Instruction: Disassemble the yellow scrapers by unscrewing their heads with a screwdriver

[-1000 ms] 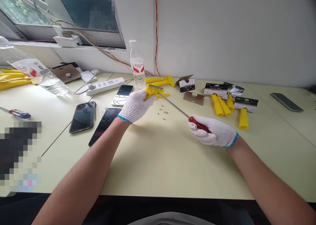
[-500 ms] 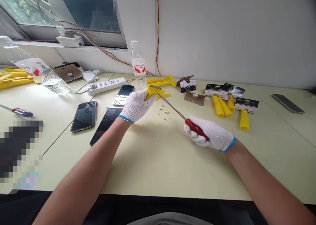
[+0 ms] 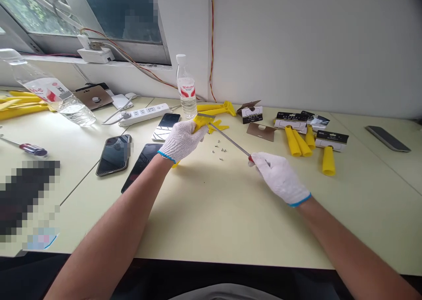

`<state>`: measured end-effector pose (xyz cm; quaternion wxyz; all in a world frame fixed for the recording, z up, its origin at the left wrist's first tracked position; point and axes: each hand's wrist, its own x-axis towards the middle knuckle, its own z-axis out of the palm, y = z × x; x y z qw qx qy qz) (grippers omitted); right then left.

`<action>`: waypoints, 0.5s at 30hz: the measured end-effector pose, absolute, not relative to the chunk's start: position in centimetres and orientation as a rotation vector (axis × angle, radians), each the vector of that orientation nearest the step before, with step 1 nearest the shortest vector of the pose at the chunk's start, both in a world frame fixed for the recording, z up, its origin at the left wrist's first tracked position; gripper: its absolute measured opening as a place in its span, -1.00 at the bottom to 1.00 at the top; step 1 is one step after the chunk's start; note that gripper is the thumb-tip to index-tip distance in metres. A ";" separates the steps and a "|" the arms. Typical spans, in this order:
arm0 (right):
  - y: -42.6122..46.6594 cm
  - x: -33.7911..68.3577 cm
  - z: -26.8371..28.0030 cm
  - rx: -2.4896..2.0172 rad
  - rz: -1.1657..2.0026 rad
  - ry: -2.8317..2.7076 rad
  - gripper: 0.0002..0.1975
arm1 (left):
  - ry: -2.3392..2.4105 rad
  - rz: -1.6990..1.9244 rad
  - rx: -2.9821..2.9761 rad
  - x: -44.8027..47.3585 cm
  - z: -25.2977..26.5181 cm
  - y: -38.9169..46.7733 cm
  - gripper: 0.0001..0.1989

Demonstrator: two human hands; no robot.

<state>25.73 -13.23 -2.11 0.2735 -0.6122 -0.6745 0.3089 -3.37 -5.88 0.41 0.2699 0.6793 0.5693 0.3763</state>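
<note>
My left hand, in a white knit glove with a blue cuff, is closed round a yellow scraper with a metal blade along its head. The end of its handle shows below the glove. My gloved right hand is closed on a screwdriver, hiding most of its red handle. The long shaft slants up left, and its tip meets the scraper head, though the exact contact is too small to see. Several small screws lie on the table below the shaft. Other yellow pieces lie behind the scraper.
Phones and a power strip lie left. A water bottle stands behind; a larger bottle leans left. Yellow handles with black-and-white cards lie right. Another screwdriver is far left.
My right hand has turned over on the screwdriver handle, so the back of the glove now covers most of the red. The left hand still holds the scraper in nearly the same place.
</note>
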 end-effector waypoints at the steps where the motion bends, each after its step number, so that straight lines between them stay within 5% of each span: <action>1: -13.5 25.4 -2.1 -1.677 0.627 -1.853 -0.50 | 1.539 1.023 1.824 -3.4 0.5 -5.9 -0.58; 8: -14.7 24.8 -2.1 -1.803 -0.197 -2.073 -0.37 | 1.526 1.026 1.808 -3.3 0.4 -5.9 -0.55; 15: -14.2 24.4 -3.1 -1.852 -0.062 -2.004 -0.43 | 1.531 0.938 1.750 -3.7 1.0 -6.1 -0.54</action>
